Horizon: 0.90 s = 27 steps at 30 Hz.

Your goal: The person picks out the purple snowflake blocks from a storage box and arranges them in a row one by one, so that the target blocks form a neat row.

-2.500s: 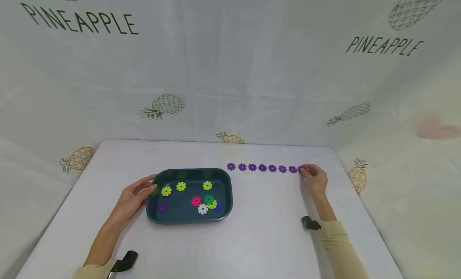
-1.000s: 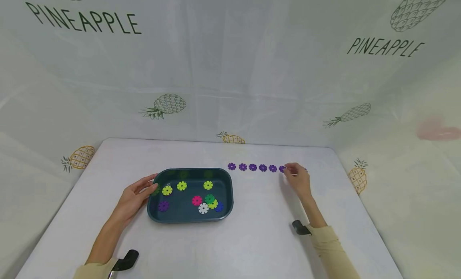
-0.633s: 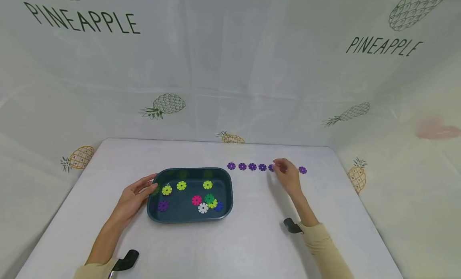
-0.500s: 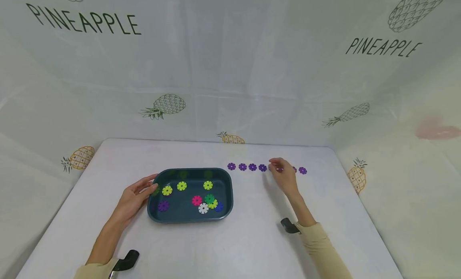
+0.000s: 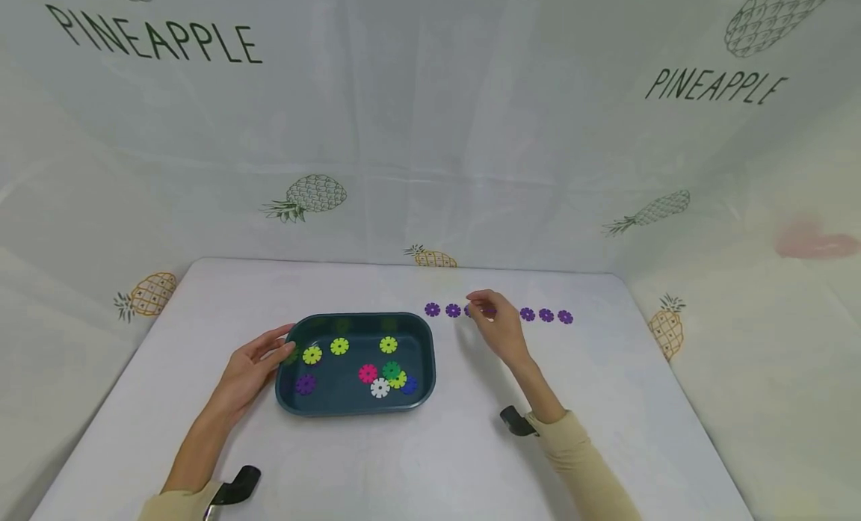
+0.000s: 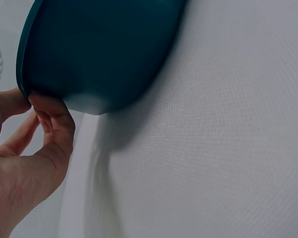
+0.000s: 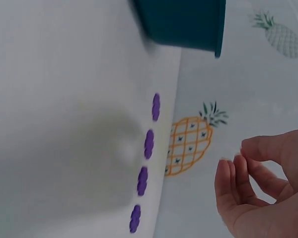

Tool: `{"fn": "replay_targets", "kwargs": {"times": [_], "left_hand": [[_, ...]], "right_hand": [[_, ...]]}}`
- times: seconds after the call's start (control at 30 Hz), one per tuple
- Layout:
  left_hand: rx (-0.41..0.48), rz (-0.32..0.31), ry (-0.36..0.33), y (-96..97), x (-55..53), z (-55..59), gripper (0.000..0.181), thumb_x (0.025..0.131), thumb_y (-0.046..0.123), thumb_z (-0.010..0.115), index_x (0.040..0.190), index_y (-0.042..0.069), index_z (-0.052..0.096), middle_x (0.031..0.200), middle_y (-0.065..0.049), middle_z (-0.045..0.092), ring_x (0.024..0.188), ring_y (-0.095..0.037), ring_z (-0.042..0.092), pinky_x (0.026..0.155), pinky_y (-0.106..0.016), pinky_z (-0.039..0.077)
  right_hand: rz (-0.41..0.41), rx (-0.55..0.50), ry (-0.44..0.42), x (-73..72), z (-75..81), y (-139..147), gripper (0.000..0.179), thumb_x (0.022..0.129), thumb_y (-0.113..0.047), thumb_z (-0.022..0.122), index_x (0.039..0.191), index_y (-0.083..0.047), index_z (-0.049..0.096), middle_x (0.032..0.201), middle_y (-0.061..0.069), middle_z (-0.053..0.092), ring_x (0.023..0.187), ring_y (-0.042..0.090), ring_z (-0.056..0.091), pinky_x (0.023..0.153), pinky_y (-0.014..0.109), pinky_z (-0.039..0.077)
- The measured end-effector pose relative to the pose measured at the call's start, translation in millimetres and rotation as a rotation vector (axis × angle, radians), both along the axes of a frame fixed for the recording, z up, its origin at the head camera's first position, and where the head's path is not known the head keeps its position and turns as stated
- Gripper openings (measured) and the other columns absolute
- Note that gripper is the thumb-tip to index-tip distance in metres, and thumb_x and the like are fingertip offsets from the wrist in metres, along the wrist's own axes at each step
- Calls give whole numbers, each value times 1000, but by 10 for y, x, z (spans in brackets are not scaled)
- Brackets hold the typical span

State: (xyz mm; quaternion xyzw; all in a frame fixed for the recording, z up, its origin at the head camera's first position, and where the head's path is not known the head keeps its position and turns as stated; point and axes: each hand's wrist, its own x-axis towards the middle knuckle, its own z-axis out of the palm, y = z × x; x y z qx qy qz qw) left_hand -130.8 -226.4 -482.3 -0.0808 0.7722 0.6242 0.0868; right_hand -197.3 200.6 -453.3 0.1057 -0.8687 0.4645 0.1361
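My left hand (image 5: pixel 245 375) pinches the left rim of a dark teal tray (image 5: pixel 336 401), thumb over the edge; in the left wrist view the fingers grip the wall of the tray (image 6: pixel 104 54). Inside lie several flower-shaped plastic discs: a purple disc (image 5: pixel 306 384), a pink disc (image 5: pixel 368 374), a white disc (image 5: pixel 380 388) and yellow, green and blue ones. Behind the tray's right side runs a row of purple discs (image 5: pixel 528 314). My right hand (image 5: pixel 503 333) hovers over the row's middle, fingers loosely bent and holding nothing; in the right wrist view it hangs beside the purple discs (image 7: pixel 149 144).
The white table (image 5: pixel 498 461) ends at a back edge just beyond the row. Behind it hangs a pale curtain (image 5: pixel 430 117) printed with pineapples. Black wrist mounts (image 5: pixel 237 485) sit at both cuffs.
My right hand has moved left along the row from its right end, leaving the rightmost purple disc on the table. The left hand and the tray stay in place.
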Motion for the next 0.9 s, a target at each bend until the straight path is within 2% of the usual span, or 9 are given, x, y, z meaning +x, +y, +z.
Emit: {"fn": "replay_targets", "kwargs": {"times": [0.13,0.37,0.7,0.9], "left_hand": [[-2,3,-5,7,-2,7,72,99,51,65,157,14,43,145,-13,44,112,-12,50,82,-19,49],[-11,11,-9,7,-4,15,72,99,51,65,157,14,43,144,-12,44,110,-14,49,81,-19,48],[-5,10,-8,8,-17,11,72,98,51,66,157,15,44,144,-12,44,111,-15,48,81,-19,48],[2,8,-23,13,-11,16,73,98,51,66,157,15,43,147,-12,43,115,-14,46,83,-18,48]], "right_hand": [[41,-8,29,19,31,-154,16,98,-4,69,114,0,70,105,13,70,99,28,67,93,46,55],[116,-18,12,78,107,-482,15,99,-7,69,113,-2,71,106,10,70,99,25,66,95,41,55],[303,-5,12,146,136,-971,16,100,-6,67,116,-2,69,107,10,68,99,21,65,92,32,55],[396,-3,-14,192,86,-1189,18,101,-5,64,117,3,68,107,12,67,98,22,65,90,28,55]]}}
